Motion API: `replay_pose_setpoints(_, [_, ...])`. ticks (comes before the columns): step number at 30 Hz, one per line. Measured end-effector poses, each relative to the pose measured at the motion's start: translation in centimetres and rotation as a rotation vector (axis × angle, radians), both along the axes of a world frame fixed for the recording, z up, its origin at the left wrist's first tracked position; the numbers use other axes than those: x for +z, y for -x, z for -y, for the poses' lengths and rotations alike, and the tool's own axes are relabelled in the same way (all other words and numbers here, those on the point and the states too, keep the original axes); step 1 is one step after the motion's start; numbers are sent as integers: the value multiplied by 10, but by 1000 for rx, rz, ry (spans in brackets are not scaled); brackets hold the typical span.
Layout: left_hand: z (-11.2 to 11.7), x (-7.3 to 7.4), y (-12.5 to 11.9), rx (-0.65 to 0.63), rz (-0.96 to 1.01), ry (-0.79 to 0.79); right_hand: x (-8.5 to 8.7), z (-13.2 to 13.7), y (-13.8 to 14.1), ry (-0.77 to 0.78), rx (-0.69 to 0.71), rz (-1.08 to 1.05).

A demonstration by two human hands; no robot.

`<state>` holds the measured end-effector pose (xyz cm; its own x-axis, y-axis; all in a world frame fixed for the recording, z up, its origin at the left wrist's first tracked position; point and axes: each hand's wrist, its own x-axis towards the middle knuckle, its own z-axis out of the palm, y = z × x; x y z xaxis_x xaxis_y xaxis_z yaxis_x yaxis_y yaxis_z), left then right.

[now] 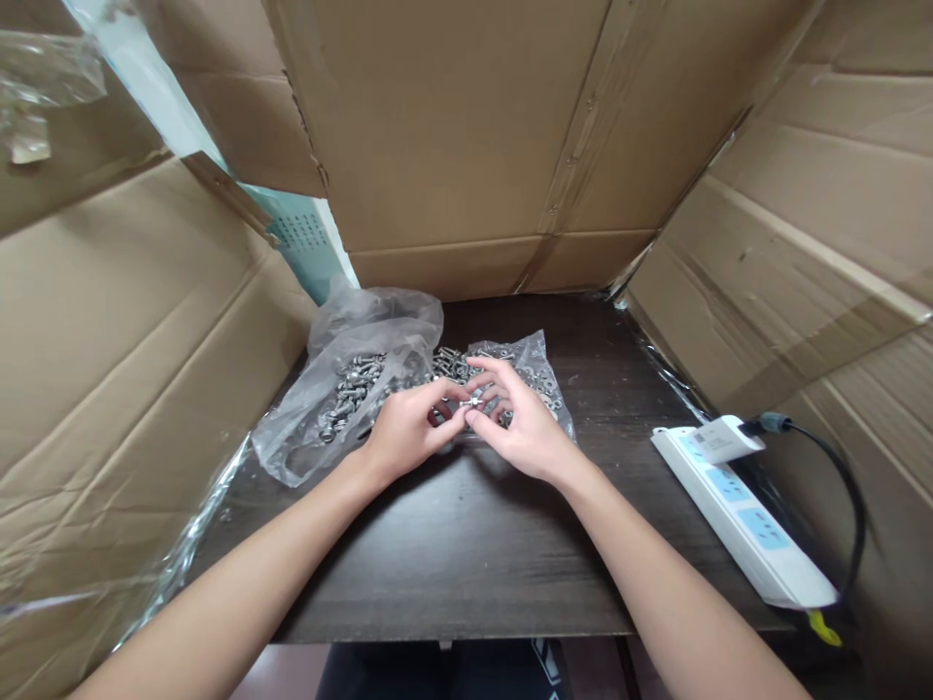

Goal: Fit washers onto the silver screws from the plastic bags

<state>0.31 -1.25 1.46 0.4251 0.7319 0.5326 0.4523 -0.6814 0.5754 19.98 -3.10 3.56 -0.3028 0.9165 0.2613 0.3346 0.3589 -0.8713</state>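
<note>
My left hand (408,428) and my right hand (519,420) meet over the middle of a dark wooden table (466,554). Both pinch one small metal bolt (472,401) between their fingertips. The other fingers of my right hand are spread above it. Behind the hands lies a pile of small metal bolts and nuts (448,367) on clear plastic bags. The left plastic bag (342,389) holds several bolts. A smaller plastic bag (535,365) with metal parts lies under my right hand.
Cardboard walls (473,136) close in the table at the back, left and right. A white power strip (743,515) with a plugged adapter and black cable lies at the right edge. The table's front edge is near my forearms.
</note>
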Motion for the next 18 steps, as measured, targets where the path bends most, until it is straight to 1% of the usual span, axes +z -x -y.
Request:
replay_pose_setpoints(1, [0,0,0,-4,-3,2,0,0,0,8,1,4])
replay_pose_setpoints(2, [0,0,0,-8,-8,5,0,0,0,10,-26,29])
replay_pose_setpoints(4, [1,0,-1,-9,-17,10,0,0,0,1,-117,105])
replay_pose_setpoints(6, [1,0,-1,3,-21,6,0,-1,-1,-12,-167,127])
replay_pose_setpoints(7, [1,0,-1,10,-22,0,0,-1,-1,-14,-158,102])
replay_pose_setpoints(10, [0,0,0,16,-26,-13,0,-1,0,6,-63,-23])
replay_pose_setpoints(12, [0,-1,0,12,-31,-8,-1,-1,1,15,-35,-51])
replay_pose_setpoints(14, [0,-1,0,5,-32,2,-1,-1,1,-6,-67,-8])
replay_pose_setpoints(17, [1,-2,-1,3,-28,13,0,0,-1,-59,-174,133])
replay_pose_setpoints(18, [1,-2,-1,2,-26,11,0,0,-1,-69,-187,148])
